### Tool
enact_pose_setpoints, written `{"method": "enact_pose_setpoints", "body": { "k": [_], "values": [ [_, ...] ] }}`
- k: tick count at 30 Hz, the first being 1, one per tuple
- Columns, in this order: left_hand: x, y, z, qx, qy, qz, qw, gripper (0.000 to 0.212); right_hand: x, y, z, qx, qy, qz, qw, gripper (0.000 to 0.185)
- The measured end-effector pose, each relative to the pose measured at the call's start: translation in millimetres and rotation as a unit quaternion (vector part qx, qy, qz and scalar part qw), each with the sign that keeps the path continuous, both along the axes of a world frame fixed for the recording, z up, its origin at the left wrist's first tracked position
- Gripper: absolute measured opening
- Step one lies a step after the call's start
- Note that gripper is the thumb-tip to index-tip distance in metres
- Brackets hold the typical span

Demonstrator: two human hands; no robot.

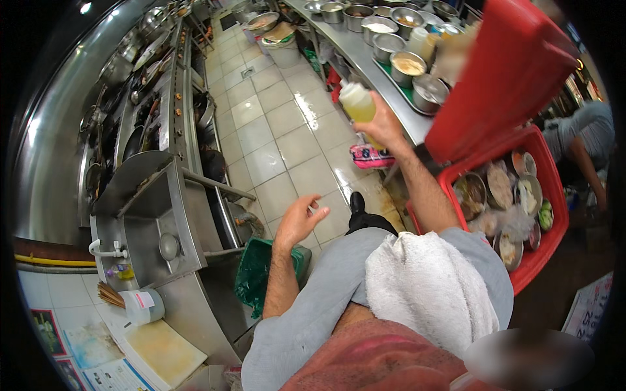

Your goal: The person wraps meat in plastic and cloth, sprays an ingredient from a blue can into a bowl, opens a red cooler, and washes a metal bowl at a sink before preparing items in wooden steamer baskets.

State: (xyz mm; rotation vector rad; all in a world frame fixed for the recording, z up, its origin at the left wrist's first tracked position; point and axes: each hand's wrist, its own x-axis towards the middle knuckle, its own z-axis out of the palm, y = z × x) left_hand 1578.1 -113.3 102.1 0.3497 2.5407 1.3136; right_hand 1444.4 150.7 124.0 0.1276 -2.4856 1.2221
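My right hand [383,124] is wrapped around a clear plastic squeeze bottle [359,101] with a white cap and yellowish liquid inside. The bottle is held over the floor, beside the steel worktable's edge. Free of any object, my left hand [302,217] hangs in mid-air with fingers apart and slightly curled, above a green bin [254,278]. To the right of my right forearm stands a red insulated box [525,264], its red lid [503,78] raised. Inside the box are several metal bowls [469,195] of food and a clear plastic bag [521,222].
On the right, a steel worktable [342,44] carries metal pots [408,68] and bottles. A wok range [171,97] and a steel sink [151,220] line the left. A white bucket [286,51] stands down the tiled aisle [288,132]. Another person [579,141] bends at the far right.
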Motion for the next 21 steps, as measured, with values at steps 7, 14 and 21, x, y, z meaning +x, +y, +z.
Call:
{"method": "enact_pose_setpoints", "body": {
  "k": [7,14,21],
  "values": [
    [-115,-57,-76,-0.066,-0.049,0.092,0.992,0.046,-221,15,33,0.049,0.036,-0.072,0.996,0.055],
    [-191,-133,-253,-0.008,-0.219,0.298,0.929,0.042,-428,50,64,0.21,-0.026,-0.1,0.972,0.061],
    [-188,-171,-366,-0.028,-0.399,0.302,0.865,0.036,-586,65,77,0.33,-0.086,-0.125,0.932,0.058]
  ]
}}
